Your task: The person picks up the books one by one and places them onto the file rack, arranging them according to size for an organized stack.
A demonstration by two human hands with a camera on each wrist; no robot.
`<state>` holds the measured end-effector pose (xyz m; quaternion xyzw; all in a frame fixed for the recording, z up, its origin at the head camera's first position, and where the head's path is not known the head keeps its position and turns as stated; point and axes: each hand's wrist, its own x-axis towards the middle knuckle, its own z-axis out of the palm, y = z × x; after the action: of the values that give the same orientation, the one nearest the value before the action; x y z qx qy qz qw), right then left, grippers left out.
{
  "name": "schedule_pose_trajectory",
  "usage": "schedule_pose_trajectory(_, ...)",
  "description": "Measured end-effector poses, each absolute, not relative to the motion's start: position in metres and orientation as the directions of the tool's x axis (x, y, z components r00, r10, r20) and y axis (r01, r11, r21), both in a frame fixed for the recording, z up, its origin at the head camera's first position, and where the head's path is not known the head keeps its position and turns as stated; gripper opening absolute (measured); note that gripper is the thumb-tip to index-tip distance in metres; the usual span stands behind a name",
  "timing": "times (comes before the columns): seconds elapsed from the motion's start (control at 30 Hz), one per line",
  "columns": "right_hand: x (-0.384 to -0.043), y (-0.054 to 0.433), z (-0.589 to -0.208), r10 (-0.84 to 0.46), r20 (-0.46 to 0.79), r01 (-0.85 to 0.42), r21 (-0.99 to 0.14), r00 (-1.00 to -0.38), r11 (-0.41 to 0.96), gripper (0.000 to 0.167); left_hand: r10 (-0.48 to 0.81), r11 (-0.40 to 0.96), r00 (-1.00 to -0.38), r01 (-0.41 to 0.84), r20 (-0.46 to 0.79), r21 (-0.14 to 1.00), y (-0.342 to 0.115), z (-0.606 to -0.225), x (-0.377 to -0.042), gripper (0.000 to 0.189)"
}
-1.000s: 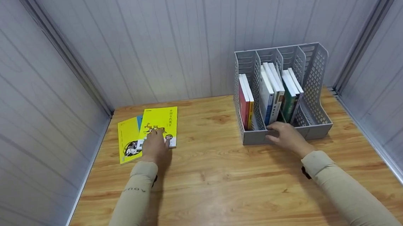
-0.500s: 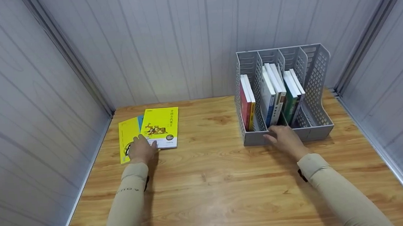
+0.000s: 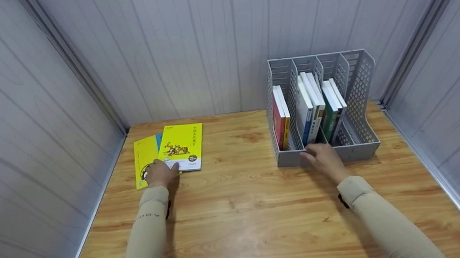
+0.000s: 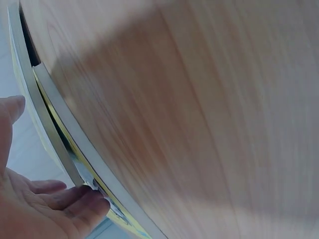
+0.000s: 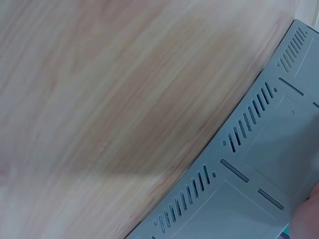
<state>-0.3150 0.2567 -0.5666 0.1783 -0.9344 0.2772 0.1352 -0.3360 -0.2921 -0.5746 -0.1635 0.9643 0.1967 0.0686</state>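
Observation:
In the head view, my left hand [image 3: 161, 173] lies at the near left corner of the upper yellow book [image 3: 182, 136], over the lower yellow book [image 3: 144, 151]. The left wrist view has its fingertips touching the upper book's edge [image 4: 37, 99], just above the lower book [image 4: 89, 147]; the thumb stands apart. A blue book [image 3: 159, 139] peeks out between them. At the right, my right hand [image 3: 324, 161] grips the front rim of the grey file rack [image 3: 290, 158], fingers over the lip. Only a bit of this hand shows in the right wrist view, against the rack's slotted panel [image 5: 224, 209].
Books stand upright in the rack: a red one [image 3: 279, 121] at left, white ones [image 3: 306, 103] with blue and brown spines, and a green one [image 3: 328, 118]. Panel walls [image 3: 208, 49] enclose the wooden table [image 3: 236, 217] at the back and both sides.
My left hand has drawn back and to the left, off the upper yellow book's middle to its near left corner. The right hand stays at the rack's rim. The books have not visibly moved.

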Motion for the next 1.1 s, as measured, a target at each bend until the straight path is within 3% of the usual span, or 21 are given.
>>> schedule_pose_trajectory(0.6, -0.315, 0.255, -0.566, -0.249, 0.359, -0.408, -0.486, -0.899, 0.773, 0.02, -0.356, 0.799, -0.909, -0.416, -0.215, 0.435, -0.282, -0.57, -0.347, 0.09)
schedule_pose_trajectory(0.93, -0.315, 0.255, -0.567, -0.248, 0.356, -0.405, -0.485, -0.901, 0.775, 0.019, -0.363, 0.595, -0.892, -0.444, -0.269, 0.67, -0.282, -0.568, -0.343, 0.081)
schedule_pose_trajectory(1.1, -0.315, 0.256, -0.569, -0.246, 0.36, -0.403, -0.473, -0.9, 0.784, 0.02, -0.337, 0.548, -0.895, -0.439, -0.293, 0.712, -0.284, -0.568, -0.341, 0.074)
